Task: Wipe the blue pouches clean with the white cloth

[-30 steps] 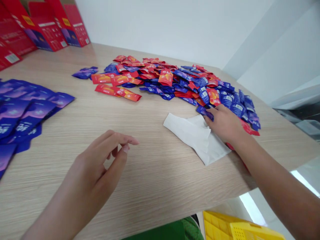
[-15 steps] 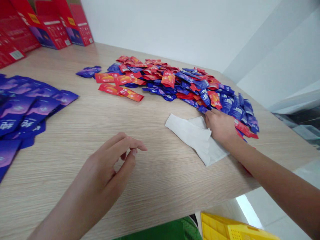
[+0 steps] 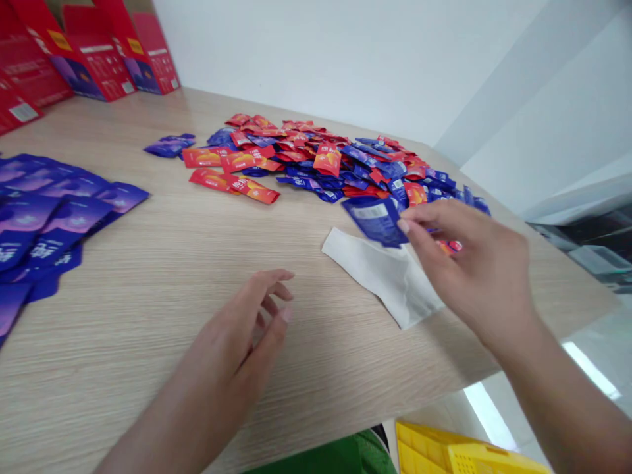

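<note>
Change: the right hand (image 3: 469, 270) has risen from the heap's near edge and now lifts a blue sachet (image 3: 375, 220) above the cloth; the left hand (image 3: 241, 336) has drifted slightly toward the heap.
Right grip: thumb and fingers are together, clamped on the sachet's right edge.
Sachet: it sits just left of the grip, tilted, with its printed back showing, over the top edge of the cloth.
Left grip: fingers are loosely curled and apart, holding nothing, just above the table (image 3: 148, 276).
Cloth: a white cloth (image 3: 380, 276) lies folded on the table, under and just left of the right hand.
Heap: a mixed heap of red and blue sachets (image 3: 316, 158) lies just beyond the cloth.
Left side: blue sachets (image 3: 54, 210) lie overlapping at the table's left edge; a small blue cluster (image 3: 170, 146) lies beyond them.
Far: red boxes (image 3: 93, 59) stand along the table's far left edge.
Below the table: a yellow crate (image 3: 459, 457) and green fabric (image 3: 316, 457).
</note>
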`<state>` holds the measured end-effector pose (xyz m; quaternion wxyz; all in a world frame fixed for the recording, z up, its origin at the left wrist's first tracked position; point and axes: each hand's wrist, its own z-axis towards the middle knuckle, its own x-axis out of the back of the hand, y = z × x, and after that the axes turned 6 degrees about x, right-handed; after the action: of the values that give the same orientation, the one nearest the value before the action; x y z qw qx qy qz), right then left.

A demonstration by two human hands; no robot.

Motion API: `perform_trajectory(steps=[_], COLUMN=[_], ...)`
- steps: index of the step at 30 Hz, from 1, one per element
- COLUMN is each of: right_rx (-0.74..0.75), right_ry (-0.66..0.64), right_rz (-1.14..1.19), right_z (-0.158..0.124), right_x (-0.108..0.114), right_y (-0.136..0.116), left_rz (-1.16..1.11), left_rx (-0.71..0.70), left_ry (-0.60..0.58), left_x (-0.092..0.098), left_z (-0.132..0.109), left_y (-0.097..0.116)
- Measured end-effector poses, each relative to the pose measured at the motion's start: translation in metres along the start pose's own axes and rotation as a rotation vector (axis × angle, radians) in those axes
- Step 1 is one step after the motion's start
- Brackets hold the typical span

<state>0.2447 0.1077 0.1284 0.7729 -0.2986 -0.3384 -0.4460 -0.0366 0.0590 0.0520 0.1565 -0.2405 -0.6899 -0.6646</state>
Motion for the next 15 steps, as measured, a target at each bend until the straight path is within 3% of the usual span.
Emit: perform_trajectory(steps=[5, 10, 12, 15], right_rx=[-0.063, -0.295, -0.4, -0.58], right_ry=[-0.214, -0.409, -0.411, -0.393], right_rz=[0.619, 1.056, 1.075, 1.102], right_z=[-0.025, -0.034, -0.036, -0.039], right_x=[-0.014, -0.037, -0.043, -0.045], right_y=[-0.042, -0.05, -0.051, -0.052], left_rz=[-0.11, -0.242, -0.114, 0.29], left_rx=[0.054, 0.018, -0.048, -0.286], left_ry=[-0.014, -0.097, 0.015, 0.316], left_x=[-0.012, -0.014, -0.014, -0.013], left_z=[-0.004, -0.007, -0.01, -0.015], left_y=[0.007, 0.016, 0.014, 0.008])
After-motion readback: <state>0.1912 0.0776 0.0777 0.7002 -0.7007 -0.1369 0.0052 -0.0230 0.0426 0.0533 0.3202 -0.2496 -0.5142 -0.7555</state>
